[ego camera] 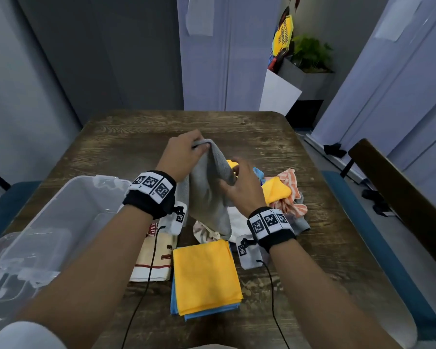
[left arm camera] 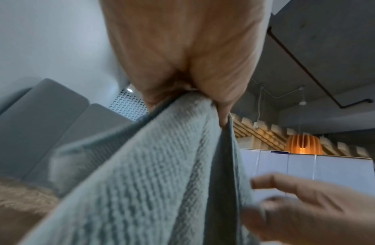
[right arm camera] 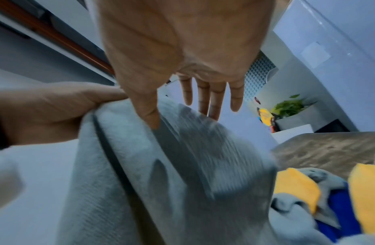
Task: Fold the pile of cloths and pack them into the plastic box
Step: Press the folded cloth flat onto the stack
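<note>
Head: left hand (ego camera: 184, 150) pinches grey cloth (ego camera: 210, 200) top edge; right hand (ego camera: 240, 188) touching.

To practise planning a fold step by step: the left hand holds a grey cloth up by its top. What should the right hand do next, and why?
Probably the right hand should pinch the grey cloth at its hanging edge. The left hand pinches only the top, so it hangs bunched; the right fingers are straight.
</note>
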Tool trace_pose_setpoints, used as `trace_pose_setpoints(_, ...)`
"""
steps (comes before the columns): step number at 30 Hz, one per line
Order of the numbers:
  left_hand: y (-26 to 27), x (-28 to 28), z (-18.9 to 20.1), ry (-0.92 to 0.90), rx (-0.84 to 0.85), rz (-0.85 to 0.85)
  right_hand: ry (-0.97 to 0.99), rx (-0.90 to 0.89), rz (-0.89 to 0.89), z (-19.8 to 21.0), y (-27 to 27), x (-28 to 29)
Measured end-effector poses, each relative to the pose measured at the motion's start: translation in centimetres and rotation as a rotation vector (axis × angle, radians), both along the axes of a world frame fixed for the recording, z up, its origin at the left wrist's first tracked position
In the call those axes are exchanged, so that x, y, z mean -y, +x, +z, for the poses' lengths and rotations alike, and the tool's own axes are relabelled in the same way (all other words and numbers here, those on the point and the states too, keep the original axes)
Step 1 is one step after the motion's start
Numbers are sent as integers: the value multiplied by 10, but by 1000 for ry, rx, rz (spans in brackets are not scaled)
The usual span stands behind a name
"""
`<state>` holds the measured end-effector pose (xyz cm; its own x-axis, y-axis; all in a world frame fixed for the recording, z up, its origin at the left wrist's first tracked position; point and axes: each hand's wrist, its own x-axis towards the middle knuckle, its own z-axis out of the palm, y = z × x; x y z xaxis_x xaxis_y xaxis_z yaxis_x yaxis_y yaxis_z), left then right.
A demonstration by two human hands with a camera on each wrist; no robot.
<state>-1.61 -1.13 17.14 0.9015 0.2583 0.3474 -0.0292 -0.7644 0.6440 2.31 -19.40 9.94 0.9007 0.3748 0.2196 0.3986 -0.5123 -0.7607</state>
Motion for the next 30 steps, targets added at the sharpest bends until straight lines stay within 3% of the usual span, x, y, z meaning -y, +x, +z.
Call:
trace_pose_setpoints(3, -1, 10, 9, 38, -36, -100, 69, 52, 50, 11, -6, -20)
trace_pose_setpoints(7, -7, 2, 13, 48, -88, -135, 29, 78, -85, 15, -2, -20)
trace_pose_setpoints(9, -9, -5, 12, 95, -157, -134, 117, 54, -132, 15, 1, -13)
trace_pose_setpoints(13, -15, -23, -6, 257, -353, -43, 325, 86, -211, 23, 7, -11)
trace_pose_setpoints(16, -25, -39, -19, 203, -386, 83, 321, 65, -118, 25, 8, -9)
trace_pose_setpoints(21, -29, -58, -32, -73, -98, 275, 158, -17, 196, 16, -2, -5)
trace_pose_setpoints(24, -28, -61, -29, -200, 45, 366, 27, 14, 170, -2, 0, -4)
trace_pose_setpoints(30, -24, -70, -16, -389, 241, 448, -74, -98, 50, -26, 3, 23)
